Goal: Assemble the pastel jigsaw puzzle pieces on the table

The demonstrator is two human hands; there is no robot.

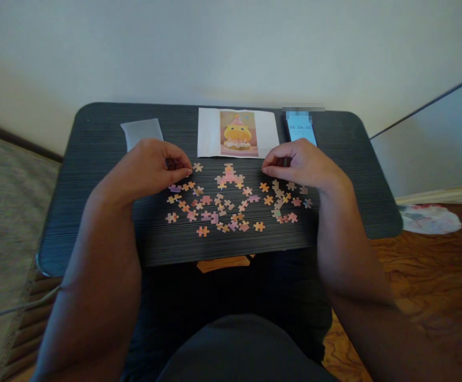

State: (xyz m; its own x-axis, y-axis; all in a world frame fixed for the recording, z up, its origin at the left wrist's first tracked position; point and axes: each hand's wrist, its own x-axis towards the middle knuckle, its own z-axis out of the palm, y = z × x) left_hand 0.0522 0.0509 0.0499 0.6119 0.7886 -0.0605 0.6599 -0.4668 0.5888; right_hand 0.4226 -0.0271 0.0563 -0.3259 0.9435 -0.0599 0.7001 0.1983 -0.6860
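My left hand [161, 165] is over the left half of the dark table, thumb and fingertips drawn together. Right beside those fingertips lies a loose jigsaw piece [198, 167]. My right hand [294, 163] is pinched in the same way, just below the right end of the picture sheet. Whatever either pinch holds, if anything, is too small or hidden to make out. Between the hands sits a small joined cluster of pink jigsaw pieces [229, 176]. Many loose pieces in orange, pink and purple are spread below it, among them a purple piece [214, 217].
A white sheet [209, 132] with a printed picture [238, 133] of a yellow character and a cake lies at the back. Left of it is a translucent bag [143, 131]; to its right, a phone [300, 127] shows a timer. The table [99, 122] stands against the wall.
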